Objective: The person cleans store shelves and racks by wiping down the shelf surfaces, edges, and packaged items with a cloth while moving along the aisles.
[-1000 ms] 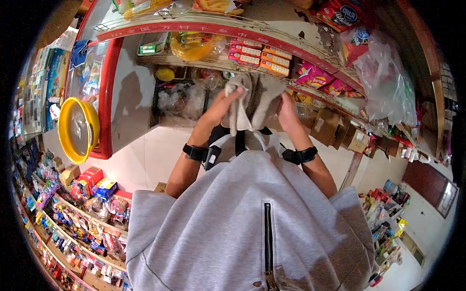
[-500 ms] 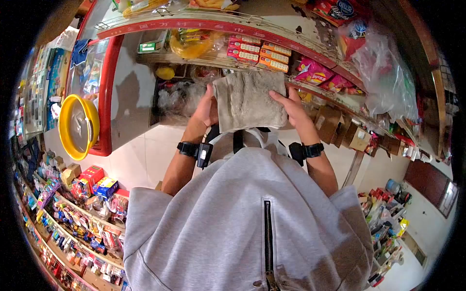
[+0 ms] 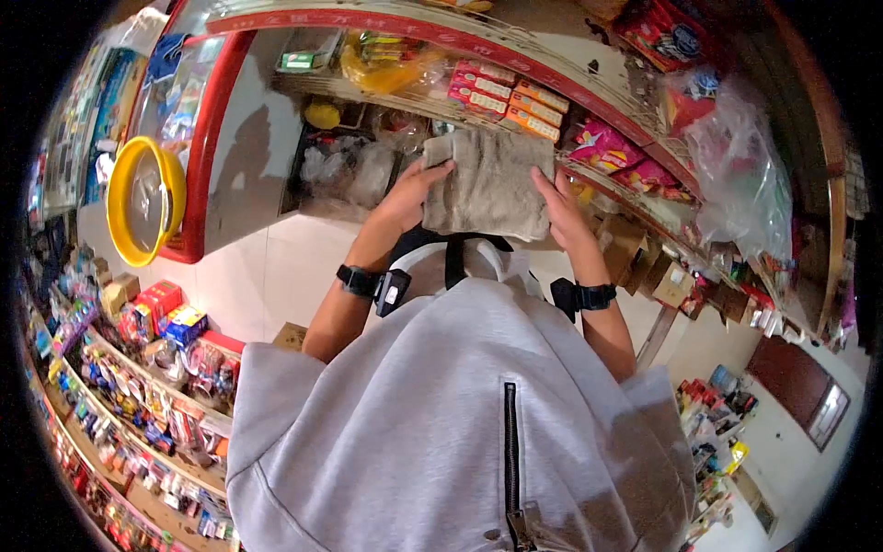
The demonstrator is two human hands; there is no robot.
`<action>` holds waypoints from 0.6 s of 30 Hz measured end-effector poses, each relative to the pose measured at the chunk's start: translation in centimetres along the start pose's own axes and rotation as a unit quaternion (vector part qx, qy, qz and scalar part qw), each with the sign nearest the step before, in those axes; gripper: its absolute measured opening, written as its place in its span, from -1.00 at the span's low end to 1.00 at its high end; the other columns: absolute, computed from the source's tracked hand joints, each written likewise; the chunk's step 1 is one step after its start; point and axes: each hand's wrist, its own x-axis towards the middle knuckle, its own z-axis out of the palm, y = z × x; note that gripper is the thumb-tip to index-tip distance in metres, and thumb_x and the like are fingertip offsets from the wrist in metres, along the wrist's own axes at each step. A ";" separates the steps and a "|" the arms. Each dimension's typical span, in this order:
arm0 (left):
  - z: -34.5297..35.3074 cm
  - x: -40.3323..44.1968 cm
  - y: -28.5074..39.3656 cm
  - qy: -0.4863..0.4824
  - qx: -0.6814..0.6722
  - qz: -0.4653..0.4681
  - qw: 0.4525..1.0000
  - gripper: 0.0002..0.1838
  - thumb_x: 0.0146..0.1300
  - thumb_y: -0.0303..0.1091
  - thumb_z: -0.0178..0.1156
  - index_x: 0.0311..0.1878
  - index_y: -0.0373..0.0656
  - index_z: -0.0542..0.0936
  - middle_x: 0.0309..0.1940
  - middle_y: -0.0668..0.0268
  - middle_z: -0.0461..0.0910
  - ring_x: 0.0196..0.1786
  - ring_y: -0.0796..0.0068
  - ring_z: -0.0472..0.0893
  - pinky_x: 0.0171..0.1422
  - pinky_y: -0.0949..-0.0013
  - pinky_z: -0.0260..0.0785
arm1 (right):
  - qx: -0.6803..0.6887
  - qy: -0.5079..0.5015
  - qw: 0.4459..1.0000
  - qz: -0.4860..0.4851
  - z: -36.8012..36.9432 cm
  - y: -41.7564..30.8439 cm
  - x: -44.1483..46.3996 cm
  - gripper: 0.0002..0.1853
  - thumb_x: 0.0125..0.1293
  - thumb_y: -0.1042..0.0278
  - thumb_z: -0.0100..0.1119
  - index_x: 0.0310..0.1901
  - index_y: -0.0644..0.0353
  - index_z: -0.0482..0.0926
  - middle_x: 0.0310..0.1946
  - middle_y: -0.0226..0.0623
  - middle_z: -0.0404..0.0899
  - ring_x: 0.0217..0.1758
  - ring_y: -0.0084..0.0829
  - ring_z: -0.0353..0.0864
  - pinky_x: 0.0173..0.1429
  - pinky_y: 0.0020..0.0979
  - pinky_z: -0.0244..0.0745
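A folded grey-beige cloth [image 3: 487, 189], its surface fuzzy and worn, is held up in front of my chest. My left hand [image 3: 409, 197] grips its left edge, with the thumb lying over the front face. On the opposite edge my right hand [image 3: 566, 216] holds the cloth, thumb on the front; the cloth hides part of its fingers. Just beyond the cloth are pink and orange boxes [image 3: 506, 97] on a shelf, and pink snack bags [image 3: 602, 147] lie to their right.
A yellow basin [image 3: 112, 207] stands upright on its side by the red-edged cabinet [image 3: 207, 166] at left. Clear plastic bags [image 3: 745, 175] hang at right. Cardboard boxes [image 3: 676, 271] sit below the right shelf. Goods-filled racks [image 3: 156, 405] stand at lower left.
My left hand has shifted its hold, and its thumb now rests over the cloth's front. The right hand still grips the other edge. The view has turned slightly.
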 end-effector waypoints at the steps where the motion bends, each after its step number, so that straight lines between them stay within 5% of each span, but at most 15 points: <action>1: 0.1 0.2 -0.3 0.006 0.010 0.010 1.000 -0.53 0.46 -0.22 0.21 0.33 -0.23 0.47 0.16 0.22 0.63 0.13 0.32 0.68 0.19 0.19 0.61 | -0.005 -0.009 1.000 0.001 0.7 -0.7 -0.3 -0.17 0.50 0.00 0.18 0.60 0.19 0.03 0.59 -0.23 0.09 0.62 -0.35 0.05 0.63 -0.33 -0.03; 3: 0.6 1.2 -1.0 0.009 0.012 0.031 0.999 -0.47 0.48 -0.18 0.19 0.40 -0.21 0.39 0.20 0.21 0.60 0.20 0.31 0.62 0.28 0.19 0.53 | -0.089 -0.051 0.994 -0.046 2.0 -2.2 -1.2 0.01 0.47 -0.32 0.03 0.63 0.22 -0.16 0.66 -0.02 -0.20 0.72 -0.17 -0.19 0.67 -0.21 -0.13; 8: 2.1 2.6 -2.8 0.016 0.156 0.149 0.976 -0.24 0.50 -0.09 0.16 0.59 -0.16 0.07 0.38 0.15 0.41 0.43 0.29 0.38 0.55 0.22 0.20 | -0.171 -0.122 0.960 -0.183 6.7 -2.9 -2.4 -0.10 0.57 -0.31 -0.24 0.63 0.24 -0.15 0.67 -0.05 -0.19 0.73 -0.22 -0.28 0.71 -0.24 -0.33; 10: 1.1 3.1 -3.2 -0.008 0.355 0.320 0.878 -0.09 0.40 -0.18 0.32 0.60 -0.17 -0.03 0.46 0.13 0.27 0.48 0.29 0.27 0.58 0.25 0.08 | -0.150 -0.141 0.967 -0.153 7.2 -3.3 -2.9 -0.14 0.58 -0.31 -0.31 0.63 0.20 -0.13 0.67 -0.13 -0.19 0.73 -0.25 -0.28 0.71 -0.25 -0.35; 13: 0.7 2.0 -2.9 0.019 0.257 0.263 0.930 -0.11 0.35 -0.32 0.35 0.59 -0.19 0.02 0.42 0.14 0.32 0.45 0.33 0.31 0.55 0.29 0.12 | -0.115 -0.169 0.972 -0.115 8.1 -4.2 -3.7 -0.18 0.60 -0.30 -0.40 0.64 0.15 -0.09 0.68 -0.24 -0.19 0.73 -0.31 -0.28 0.71 -0.25 -0.37; 18: -2.3 3.2 -2.6 0.065 0.140 0.346 0.926 -0.31 0.34 -0.45 0.25 0.49 -0.24 0.22 0.33 0.19 0.42 0.36 0.36 0.40 0.47 0.30 0.24 | -0.188 -0.201 0.945 -0.175 8.5 -5.4 -3.0 -0.29 0.64 -0.19 -0.37 0.60 0.13 0.11 0.63 -0.33 0.05 0.68 -0.36 -0.04 0.68 -0.26 -0.20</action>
